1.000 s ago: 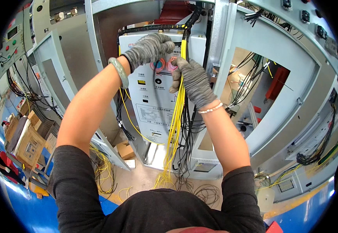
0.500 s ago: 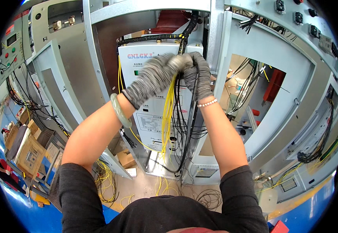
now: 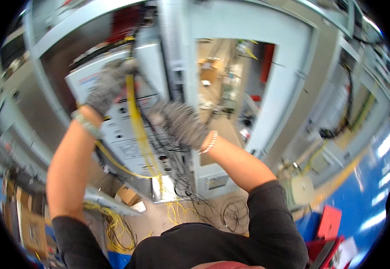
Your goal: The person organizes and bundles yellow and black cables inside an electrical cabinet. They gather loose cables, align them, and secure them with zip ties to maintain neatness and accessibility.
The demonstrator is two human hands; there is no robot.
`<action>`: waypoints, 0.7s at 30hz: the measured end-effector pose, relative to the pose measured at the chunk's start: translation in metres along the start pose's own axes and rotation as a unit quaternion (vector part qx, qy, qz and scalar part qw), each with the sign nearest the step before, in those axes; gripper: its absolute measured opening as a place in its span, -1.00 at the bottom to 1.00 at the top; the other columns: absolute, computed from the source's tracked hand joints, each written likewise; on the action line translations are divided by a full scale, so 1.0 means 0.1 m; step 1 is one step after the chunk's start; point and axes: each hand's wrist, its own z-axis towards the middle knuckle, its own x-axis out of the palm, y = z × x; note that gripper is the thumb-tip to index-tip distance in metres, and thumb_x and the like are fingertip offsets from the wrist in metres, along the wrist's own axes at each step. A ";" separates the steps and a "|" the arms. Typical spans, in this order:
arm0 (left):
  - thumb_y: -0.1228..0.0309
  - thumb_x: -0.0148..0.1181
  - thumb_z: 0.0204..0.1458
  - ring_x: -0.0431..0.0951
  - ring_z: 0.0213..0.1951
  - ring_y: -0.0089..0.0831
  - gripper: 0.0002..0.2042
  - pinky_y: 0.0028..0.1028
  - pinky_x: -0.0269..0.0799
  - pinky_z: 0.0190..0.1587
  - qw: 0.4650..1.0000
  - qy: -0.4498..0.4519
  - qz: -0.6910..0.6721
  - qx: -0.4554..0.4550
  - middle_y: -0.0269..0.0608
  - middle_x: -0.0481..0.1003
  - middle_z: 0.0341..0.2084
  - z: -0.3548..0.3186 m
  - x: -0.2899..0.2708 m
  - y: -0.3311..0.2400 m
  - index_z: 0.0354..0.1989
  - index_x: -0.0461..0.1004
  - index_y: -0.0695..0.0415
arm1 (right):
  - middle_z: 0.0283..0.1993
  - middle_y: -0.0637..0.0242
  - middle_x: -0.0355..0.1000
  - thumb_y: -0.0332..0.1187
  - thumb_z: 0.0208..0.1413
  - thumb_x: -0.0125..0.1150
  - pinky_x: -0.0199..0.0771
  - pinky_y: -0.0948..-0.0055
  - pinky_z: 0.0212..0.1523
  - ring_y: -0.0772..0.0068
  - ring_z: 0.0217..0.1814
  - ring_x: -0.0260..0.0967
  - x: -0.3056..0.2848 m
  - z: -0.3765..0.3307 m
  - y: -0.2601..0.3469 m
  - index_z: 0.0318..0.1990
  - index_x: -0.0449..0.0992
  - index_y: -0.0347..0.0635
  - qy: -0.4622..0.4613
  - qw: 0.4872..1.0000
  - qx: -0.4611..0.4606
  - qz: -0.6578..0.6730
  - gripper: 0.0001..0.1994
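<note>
My left hand [image 3: 110, 84], in a grey knitted glove, is closed round the wire bundle at the top of the white equipment box [image 3: 142, 92]. Below its fingers hang the yellow wires [image 3: 135, 114], running down the front of the box. My right hand [image 3: 182, 124], gloved the same way, is lower and further right, beside the black wires [image 3: 161, 145]. Motion blurs its fingers, so I cannot tell whether they grip any of those wires. A dark wrapped cable [image 3: 134, 38] rises above my left hand.
The grey metal cabinet frame [image 3: 172, 49] surrounds the box, and a panel with a rectangular cutout [image 3: 289, 54] stands to its right. Coiled yellow wires [image 3: 114, 228] and black wires [image 3: 233, 213] lie on the floor near a small cardboard box [image 3: 127, 195]. A red object [image 3: 329, 223] sits at lower right.
My view has turned to the right, shifting the box leftward. My right hand has come away from the left and moved down and to the right; my left stays at the bundle.
</note>
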 end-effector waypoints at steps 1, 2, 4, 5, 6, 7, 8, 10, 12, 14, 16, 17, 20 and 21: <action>0.16 0.03 0.03 0.39 -0.65 -0.55 -0.73 -0.59 0.27 -0.64 0.999 0.026 -0.028 0.035 -0.31 0.42 -0.66 0.06 -0.01 0.08 -0.39 0.42 0.13 | -0.30 0.05 0.41 -0.27 0.00 0.09 0.40 0.27 -0.25 0.04 -0.26 0.40 -0.02 -0.22 -0.03 -0.17 0.36 -0.25 0.108 0.990 0.041 -0.082 -0.71; 0.15 0.02 0.04 0.40 -0.67 -0.55 -0.72 -0.60 0.28 -0.66 0.992 0.031 -0.069 0.104 -0.32 0.42 -0.66 0.06 0.03 0.15 -0.39 0.41 0.14 | -0.30 0.04 0.42 -0.27 -0.04 0.13 0.40 0.27 -0.25 0.04 -0.26 0.39 -0.05 -0.41 -0.05 -0.13 0.33 -0.26 0.214 0.960 0.090 -0.156 -0.66; 0.18 0.07 0.03 0.42 -0.63 -0.56 -0.74 -0.62 0.30 -0.62 0.987 0.032 -0.117 0.102 -0.33 0.41 -0.66 0.18 0.05 0.26 -0.37 0.41 0.14 | -0.25 0.03 0.42 -0.28 -0.11 0.18 0.40 0.24 -0.24 0.10 -0.20 0.40 -0.10 -0.78 -0.17 -0.03 0.28 -0.25 0.493 0.832 0.191 -0.170 -0.54; 0.21 0.12 0.01 0.41 -0.63 -0.59 -0.76 -0.65 0.29 -0.62 0.987 0.026 -0.101 0.124 -0.35 0.41 -0.65 0.15 0.06 0.24 -0.35 0.40 0.14 | -0.23 0.02 0.42 -0.27 -0.13 0.19 0.40 0.23 -0.23 0.12 -0.19 0.40 -0.18 -0.85 -0.19 0.00 0.27 -0.24 0.582 0.780 0.206 -0.106 -0.51; 0.22 0.14 0.00 0.41 -0.63 -0.62 -0.77 -0.66 0.30 -0.61 0.988 -0.010 -0.081 0.133 -0.39 0.40 -0.66 0.26 -0.05 0.35 -0.35 0.40 0.14 | -0.21 0.01 0.42 -0.26 -0.15 0.20 0.41 0.23 -0.22 0.13 -0.17 0.40 -0.22 -0.82 -0.15 0.03 0.26 -0.23 0.661 0.722 0.203 -0.032 -0.47; 0.25 0.13 0.01 0.38 -0.64 -0.65 -0.79 -0.67 0.28 -0.61 0.992 0.056 -0.079 0.083 -0.42 0.39 -0.66 0.38 -0.06 0.41 -0.36 0.40 0.13 | -0.20 0.02 0.42 -0.26 -0.15 0.19 0.41 0.23 -0.21 0.14 -0.18 0.41 -0.27 -0.81 -0.18 0.04 0.26 -0.23 0.532 0.831 0.161 0.004 -0.47; 0.31 0.10 0.03 0.34 -0.66 -0.65 -0.84 -0.66 0.27 -0.62 0.990 -0.075 -0.050 0.104 -0.41 0.40 -0.66 0.43 -0.09 0.52 -0.36 0.39 0.14 | -0.21 0.00 0.43 -0.24 -0.15 0.17 0.42 0.25 -0.19 0.13 -0.19 0.42 -0.23 -0.62 -0.11 0.04 0.27 -0.23 0.407 0.904 0.125 0.037 -0.46; 0.39 0.05 0.05 0.33 -0.61 -0.66 -0.90 -0.67 0.29 -0.56 0.989 -0.051 -0.124 0.060 -0.38 0.43 -0.58 0.65 -0.16 0.79 -0.34 0.40 0.14 | -0.28 -0.02 0.43 -0.22 -0.12 0.11 0.42 0.27 -0.19 0.12 -0.21 0.42 -0.31 -0.17 0.10 0.03 0.27 -0.24 0.245 0.937 0.200 0.149 -0.49; 0.42 0.05 0.03 0.35 -0.58 -0.65 -0.92 -0.67 0.30 -0.52 0.991 -0.030 -0.132 0.020 -0.37 0.44 -0.54 0.71 -0.28 0.92 -0.35 0.40 0.14 | -0.34 -0.03 0.42 -0.20 -0.12 0.10 0.40 0.24 -0.22 0.08 -0.24 0.41 -0.46 0.13 0.50 -0.07 0.32 -0.25 0.086 0.960 0.217 0.153 -0.55; 0.43 0.07 0.01 0.38 -0.55 -0.62 -0.90 -0.66 0.32 -0.49 0.989 -0.033 -0.139 0.040 -0.36 0.46 -0.51 0.73 -0.19 0.67 -0.32 0.43 0.15 | -0.36 -0.03 0.41 -0.20 -0.12 0.08 0.39 0.22 -0.24 0.04 -0.27 0.39 -0.22 0.29 0.49 -0.12 0.33 -0.25 -0.037 0.980 0.171 0.098 -0.59; 0.31 0.10 -0.02 0.46 -0.39 -0.54 -0.77 -0.53 0.41 -0.33 0.981 0.065 -0.096 0.155 -0.31 0.49 -0.38 0.59 -0.24 0.51 -0.23 0.46 0.16 | -0.32 -0.11 0.40 -0.12 -0.08 0.03 0.35 0.15 -0.15 -0.07 -0.23 0.36 0.03 0.44 0.50 -0.08 0.33 -0.22 -0.070 0.976 0.176 0.107 -0.56; 0.28 0.10 -0.02 0.47 -0.34 -0.52 -0.76 -0.46 0.42 -0.25 0.962 0.139 -0.216 0.091 -0.30 0.49 -0.34 0.32 -0.31 0.51 -0.23 0.46 0.16 | -0.22 -0.17 0.36 -0.07 -0.06 0.01 0.31 0.13 -0.08 -0.08 -0.13 0.33 0.23 0.53 0.49 -0.08 0.32 -0.29 0.039 0.963 0.192 0.185 -0.52; 0.32 0.04 -0.05 0.48 -0.22 -0.32 -0.66 -0.36 0.35 -0.03 0.910 0.204 -0.362 0.016 -0.16 0.48 -0.27 0.03 -0.07 0.28 -0.10 0.40 0.20 | -0.27 0.09 0.41 -0.17 -0.04 0.08 0.39 0.36 -0.19 0.31 -0.24 0.40 0.23 0.43 0.41 -0.08 0.34 -0.26 0.086 0.937 0.278 0.195 -0.58; 0.35 0.04 -0.07 0.46 -0.18 -0.33 -0.63 -0.37 0.31 0.03 0.905 0.258 -0.337 0.033 -0.14 0.46 -0.23 -0.02 -0.20 0.24 -0.06 0.37 0.23 | -0.29 0.13 0.41 -0.17 -0.04 0.10 0.39 0.44 -0.21 0.40 -0.24 0.39 0.11 0.48 0.54 -0.08 0.35 -0.24 0.093 0.908 0.261 0.315 -0.59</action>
